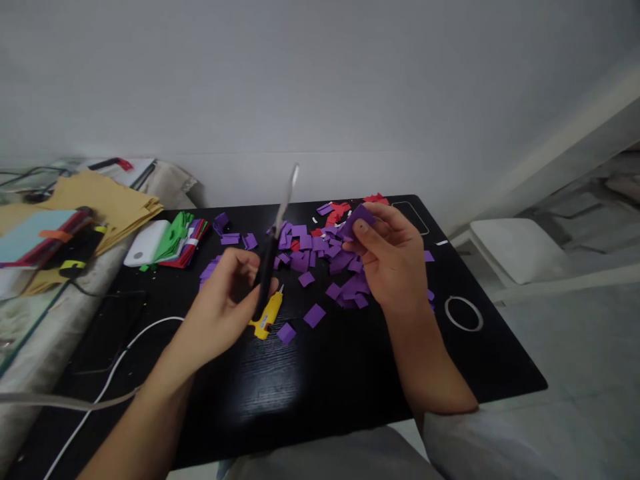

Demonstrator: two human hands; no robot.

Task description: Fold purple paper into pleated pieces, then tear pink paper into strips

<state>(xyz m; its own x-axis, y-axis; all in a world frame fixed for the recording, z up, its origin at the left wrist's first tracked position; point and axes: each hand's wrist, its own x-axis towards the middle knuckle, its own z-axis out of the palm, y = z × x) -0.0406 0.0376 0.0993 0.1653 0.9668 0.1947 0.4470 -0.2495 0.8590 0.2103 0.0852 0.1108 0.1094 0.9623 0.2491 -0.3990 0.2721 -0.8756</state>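
My left hand (pixel 227 297) is closed round the black handles of a pair of scissors (pixel 277 230), whose blades point up and away. My right hand (pixel 393 257) pinches a small purple paper piece (pixel 359 217) between thumb and fingers, above a scatter of purple paper squares (pixel 320 257) on the black table (pixel 300 387). A yellow glue gun (pixel 267 317) lies on the table just under my left hand, with a white cable (pixel 120 360) running off to the left.
Red paper scraps (pixel 345 208) lie at the table's far edge. Green and red paper stacks (pixel 180 237) and a white device (pixel 145 243) sit at the left. A clear tape ring (pixel 464 313) lies at right. Brown envelopes (pixel 105 200) and folders rest on a surface at left.
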